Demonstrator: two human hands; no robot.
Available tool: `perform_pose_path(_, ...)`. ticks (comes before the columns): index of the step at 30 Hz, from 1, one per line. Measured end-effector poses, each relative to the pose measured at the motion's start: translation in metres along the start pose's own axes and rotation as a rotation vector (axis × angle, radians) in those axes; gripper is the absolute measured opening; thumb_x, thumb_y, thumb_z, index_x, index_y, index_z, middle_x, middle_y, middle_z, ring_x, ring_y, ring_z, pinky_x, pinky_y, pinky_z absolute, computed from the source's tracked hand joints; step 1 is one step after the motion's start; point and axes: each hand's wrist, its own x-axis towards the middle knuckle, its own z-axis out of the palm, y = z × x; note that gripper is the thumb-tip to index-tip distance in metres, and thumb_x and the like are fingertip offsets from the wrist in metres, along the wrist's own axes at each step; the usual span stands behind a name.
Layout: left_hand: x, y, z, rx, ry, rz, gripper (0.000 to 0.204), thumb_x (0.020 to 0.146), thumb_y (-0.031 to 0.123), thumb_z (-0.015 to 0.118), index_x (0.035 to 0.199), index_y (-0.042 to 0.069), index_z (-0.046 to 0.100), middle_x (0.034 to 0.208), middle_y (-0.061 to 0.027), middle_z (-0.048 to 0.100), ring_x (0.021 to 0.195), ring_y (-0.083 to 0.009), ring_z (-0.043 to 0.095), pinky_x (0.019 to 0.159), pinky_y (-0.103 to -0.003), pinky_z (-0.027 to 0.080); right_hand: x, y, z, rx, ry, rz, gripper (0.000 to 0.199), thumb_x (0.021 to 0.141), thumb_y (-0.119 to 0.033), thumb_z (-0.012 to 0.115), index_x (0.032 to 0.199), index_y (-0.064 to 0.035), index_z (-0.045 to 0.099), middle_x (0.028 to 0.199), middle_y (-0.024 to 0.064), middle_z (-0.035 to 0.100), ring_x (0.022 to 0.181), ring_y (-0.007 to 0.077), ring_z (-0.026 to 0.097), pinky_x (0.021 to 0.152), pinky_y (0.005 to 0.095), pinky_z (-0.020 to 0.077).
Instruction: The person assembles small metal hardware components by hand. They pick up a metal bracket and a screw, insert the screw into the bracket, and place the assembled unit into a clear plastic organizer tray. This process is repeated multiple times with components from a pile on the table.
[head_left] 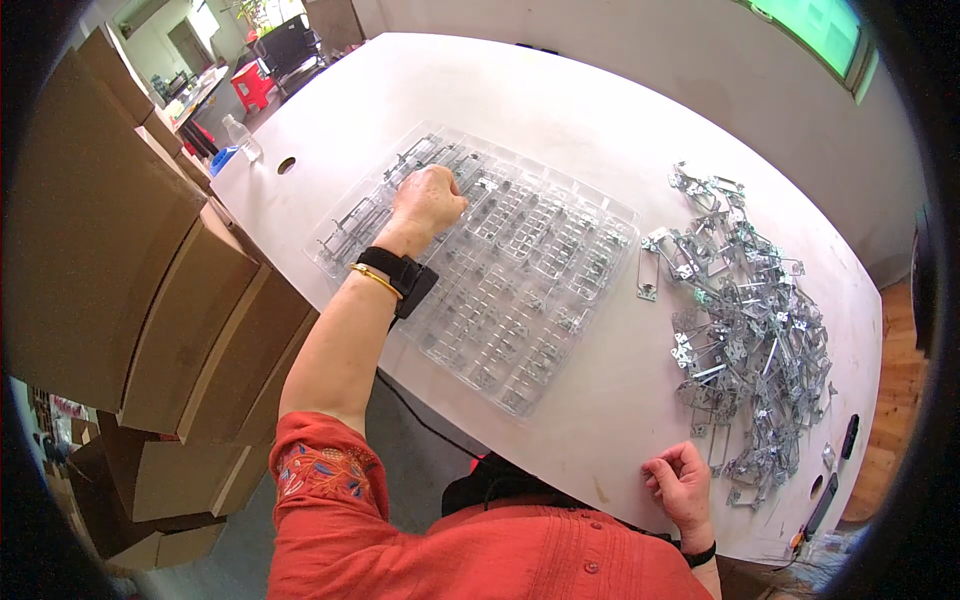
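Observation:
A clear plastic tray with rows of compartments lies on the white table, and small silver metal brackets fill many of them. My left hand is over its upper left part, closed with the fingers bent down among the metal pieces. What the fingertips hold, if anything, is hidden under the hand. My right hand rests by the table's near edge, its fingers curled in with nothing visible in them. Just beside it spreads a large tangled heap of silver metal brackets.
The white table has a cable hole near a clear bottle at far left. Stacked cardboard boxes stand along the left side. A dark knife-like tool and a small black object lie at the right edge.

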Motion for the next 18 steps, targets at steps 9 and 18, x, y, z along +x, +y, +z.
perform_pose_path(9, -0.001, 0.005, 0.0, 0.002, -0.035, -0.013, 0.025, 0.082, 0.022, 0.081, 0.097, 0.003, 0.087, 0.095, -0.0211, 0.083, 0.093, -0.0331, 0.082, 0.089, -0.044, 0.063, 0.0, 0.002, 0.0, -0.014, -0.003, -0.027, 0.01, 0.105, -0.009, 0.074, 0.104, -0.0034, 0.066, 0.091, 0.0061, 0.08, 0.071, 0.0088, 0.071, 0.057, 0.0246, 0.0537)
perform_pose_path(18, -0.013, 0.0, -0.005, -0.019, 0.111, 0.067, 0.027, 0.09, 0.018, 0.068, 0.105, 0.002, 0.084, 0.098, -0.0228, 0.082, 0.097, -0.0365, 0.081, 0.09, -0.045, 0.063, -0.002, -0.004, 0.002, -0.013, -0.003, -0.031, 0.01, 0.105, -0.008, 0.074, 0.103, -0.0035, 0.065, 0.088, 0.0049, 0.078, 0.068, 0.0081, 0.068, 0.057, 0.0249, 0.0527)
